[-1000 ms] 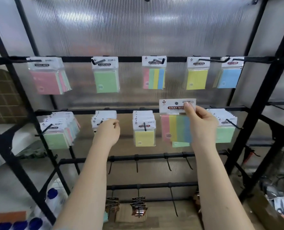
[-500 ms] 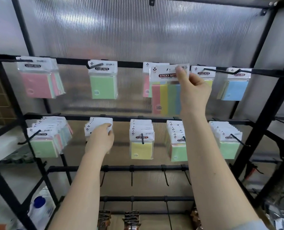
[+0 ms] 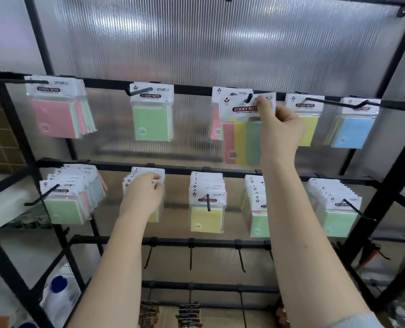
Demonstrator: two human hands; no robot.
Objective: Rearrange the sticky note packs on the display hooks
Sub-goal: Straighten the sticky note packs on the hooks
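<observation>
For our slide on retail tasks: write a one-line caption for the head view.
Right hand threads a striped sticky note pack onto a top-row hook; left hand grips a lower stack.

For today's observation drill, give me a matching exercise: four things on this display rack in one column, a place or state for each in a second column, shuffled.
Column 1
1. striped pack
2. blue pack
3. yellow pack
4. left hand

Column 2
A. top row, far right hook
B. on the second stack of the middle row
C. pinched in the right hand, at the top row's middle hook
D. front of the middle stack, middle row

Pairs: 1-C, 2-A, 3-D, 4-B
</observation>
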